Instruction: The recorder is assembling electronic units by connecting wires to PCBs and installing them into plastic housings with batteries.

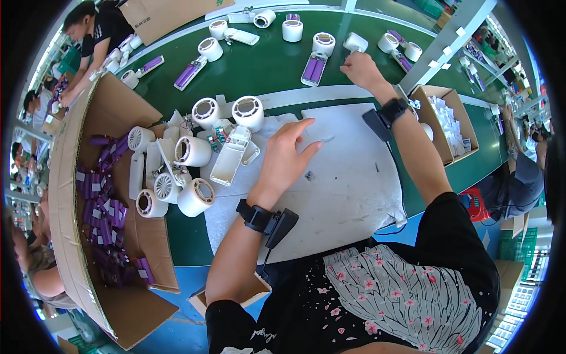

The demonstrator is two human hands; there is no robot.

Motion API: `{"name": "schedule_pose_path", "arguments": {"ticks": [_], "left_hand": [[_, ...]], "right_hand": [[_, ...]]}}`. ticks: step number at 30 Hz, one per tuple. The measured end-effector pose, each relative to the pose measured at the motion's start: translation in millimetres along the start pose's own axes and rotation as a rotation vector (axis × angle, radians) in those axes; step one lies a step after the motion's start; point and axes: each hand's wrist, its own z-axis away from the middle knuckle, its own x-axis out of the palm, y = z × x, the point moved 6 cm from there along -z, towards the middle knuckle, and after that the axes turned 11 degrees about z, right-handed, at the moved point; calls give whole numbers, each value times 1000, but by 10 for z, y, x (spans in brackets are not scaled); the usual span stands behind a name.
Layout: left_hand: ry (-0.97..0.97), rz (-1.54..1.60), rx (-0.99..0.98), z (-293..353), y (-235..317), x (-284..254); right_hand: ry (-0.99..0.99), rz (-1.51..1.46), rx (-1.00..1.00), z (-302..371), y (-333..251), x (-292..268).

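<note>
My left hand [289,154] is over the pale work mat [348,189], thumb and fingers apart, holding nothing. Just left of it lies an open white handle shell [232,158] with a round head and small circuit parts. Several white cylindrical housings [194,197] are clustered around it. At the far side, my right hand [362,71] reaches over the green belt [265,65]. Its fingers are curled at the lower end of a tilted white housing [355,42]; the hand covers the part it grips.
A cardboard box [71,206] of purple battery packs [106,218] stands at left. At right is a smaller box [466,133] of white pieces. White units with purple batteries [314,69] lie along the belt. A metal post [451,44] rises at right. Other people work nearby.
</note>
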Motion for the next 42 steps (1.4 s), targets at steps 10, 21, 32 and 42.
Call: {"name": "schedule_pose_path", "arguments": {"ticks": [10,21,32,42], "left_hand": [[34,114,97,34,55,23],[-85,199,0,54,58,138],[-85,180,61,62,19,143],[-43,201,80,6,-58,149]], "right_hand": [[132,-500,15,1305,-239,-934],[353,-193,-143,2201,-64,-758],[-266,-98,-117,1850,95,-1008],[222,168,-477,-1163,-1114,-766]]}}
